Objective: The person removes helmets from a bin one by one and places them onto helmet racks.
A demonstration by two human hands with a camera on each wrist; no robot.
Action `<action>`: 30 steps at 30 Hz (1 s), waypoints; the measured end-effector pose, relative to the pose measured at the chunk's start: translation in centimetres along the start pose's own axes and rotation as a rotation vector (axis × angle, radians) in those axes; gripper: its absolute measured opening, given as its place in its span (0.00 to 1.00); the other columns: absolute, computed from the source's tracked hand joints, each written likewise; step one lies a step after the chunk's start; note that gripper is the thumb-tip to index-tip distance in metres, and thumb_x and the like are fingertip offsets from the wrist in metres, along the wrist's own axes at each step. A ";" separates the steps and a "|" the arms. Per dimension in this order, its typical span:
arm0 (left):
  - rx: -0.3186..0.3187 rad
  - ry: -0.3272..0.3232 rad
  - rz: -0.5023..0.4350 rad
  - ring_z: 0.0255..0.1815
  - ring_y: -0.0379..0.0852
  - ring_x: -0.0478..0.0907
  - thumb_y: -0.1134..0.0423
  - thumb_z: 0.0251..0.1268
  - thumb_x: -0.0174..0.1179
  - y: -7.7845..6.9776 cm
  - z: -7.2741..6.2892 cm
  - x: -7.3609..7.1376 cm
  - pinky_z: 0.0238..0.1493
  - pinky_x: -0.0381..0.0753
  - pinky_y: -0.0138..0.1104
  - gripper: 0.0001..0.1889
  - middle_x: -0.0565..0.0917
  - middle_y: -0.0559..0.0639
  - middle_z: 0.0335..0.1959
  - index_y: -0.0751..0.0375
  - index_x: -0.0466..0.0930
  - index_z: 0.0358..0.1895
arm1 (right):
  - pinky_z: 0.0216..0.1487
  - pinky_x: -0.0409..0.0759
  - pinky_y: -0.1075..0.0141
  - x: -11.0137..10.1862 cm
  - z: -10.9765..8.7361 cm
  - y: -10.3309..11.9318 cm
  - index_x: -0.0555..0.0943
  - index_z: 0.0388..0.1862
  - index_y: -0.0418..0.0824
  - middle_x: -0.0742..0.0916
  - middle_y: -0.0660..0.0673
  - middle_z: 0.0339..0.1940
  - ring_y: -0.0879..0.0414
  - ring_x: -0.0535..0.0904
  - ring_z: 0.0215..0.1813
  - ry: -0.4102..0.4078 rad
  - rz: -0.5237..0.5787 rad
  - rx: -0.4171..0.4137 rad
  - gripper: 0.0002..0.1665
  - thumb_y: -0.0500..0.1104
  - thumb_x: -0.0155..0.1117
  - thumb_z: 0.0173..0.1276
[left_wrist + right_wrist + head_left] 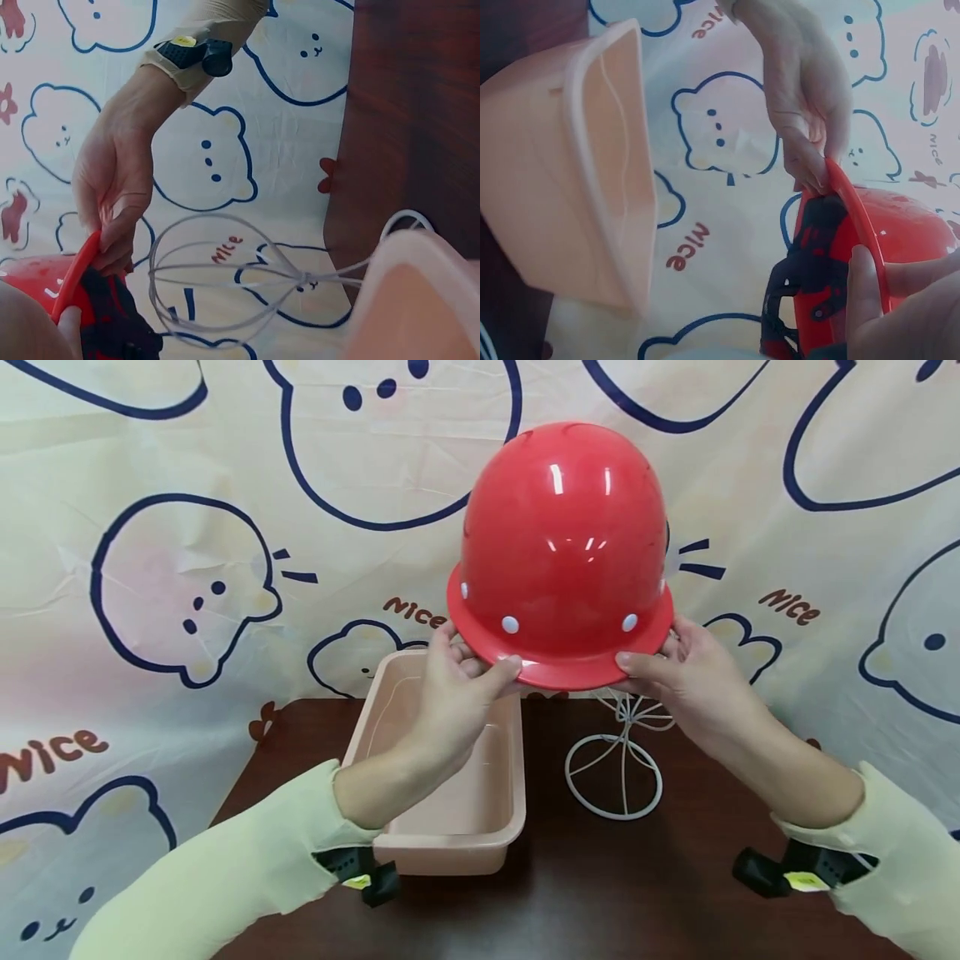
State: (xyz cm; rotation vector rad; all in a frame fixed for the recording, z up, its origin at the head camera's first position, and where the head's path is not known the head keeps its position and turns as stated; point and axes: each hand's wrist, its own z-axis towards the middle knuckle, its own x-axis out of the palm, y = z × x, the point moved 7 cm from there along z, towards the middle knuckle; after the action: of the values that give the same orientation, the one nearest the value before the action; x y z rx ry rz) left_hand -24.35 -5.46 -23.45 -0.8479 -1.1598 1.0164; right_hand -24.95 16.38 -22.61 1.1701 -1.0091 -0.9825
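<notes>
Our left hand (pixel 459 706) and right hand (pixel 701 681) pinch a glossy red domed helmet (pixel 566 527). A pink rectangular plastic tub (pixel 450 857) nears the dark brown bench (pixel 600 902)'s far edge.

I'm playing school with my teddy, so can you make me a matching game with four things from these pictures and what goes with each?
Things:
1. Helmet
2. Tub
3. Wire stand
4. Table

Matches:
A. White, with a ring at the bottom
B. Dark brown
C. Held up by the left hand and right hand
D. Peach and open at the top

Right pairs: 1-C, 2-D, 3-A, 4-B.
</notes>
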 end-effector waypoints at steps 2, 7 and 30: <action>0.001 0.013 0.003 0.57 0.60 0.83 0.82 0.66 0.58 0.2 0.1 0.8 0.48 0.87 0.41 0.37 0.75 0.65 0.58 0.63 0.53 0.74 | 0.50 0.86 0.65 -0.9 -0.4 0.1 0.58 0.77 0.45 0.79 0.44 0.66 0.54 0.86 0.54 -0.016 -0.008 -0.002 0.41 0.32 0.65 0.71; -0.027 0.025 -0.018 0.53 0.60 0.84 0.83 0.65 0.60 1.0 0.5 2.7 0.47 0.88 0.41 0.36 0.76 0.64 0.55 0.64 0.55 0.73 | 0.49 0.87 0.64 -3.1 -1.3 0.3 0.60 0.75 0.46 0.80 0.47 0.65 0.53 0.87 0.54 -0.042 0.005 -0.010 0.38 0.32 0.64 0.72; -0.101 0.129 -0.006 0.49 0.54 0.87 0.80 0.61 0.65 6.6 0.5 7.8 0.47 0.88 0.42 0.38 0.80 0.56 0.53 0.58 0.58 0.71 | 0.48 0.87 0.63 -9.7 -4.5 -2.9 0.61 0.76 0.53 0.79 0.54 0.65 0.55 0.87 0.52 -0.108 0.023 0.063 0.37 0.30 0.59 0.74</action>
State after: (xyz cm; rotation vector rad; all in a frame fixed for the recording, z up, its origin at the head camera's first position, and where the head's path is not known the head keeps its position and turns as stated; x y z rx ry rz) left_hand -25.42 4.06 -27.01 -0.9757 -1.1102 0.8907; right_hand -23.29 26.45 -26.98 1.1640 -1.1444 -1.0105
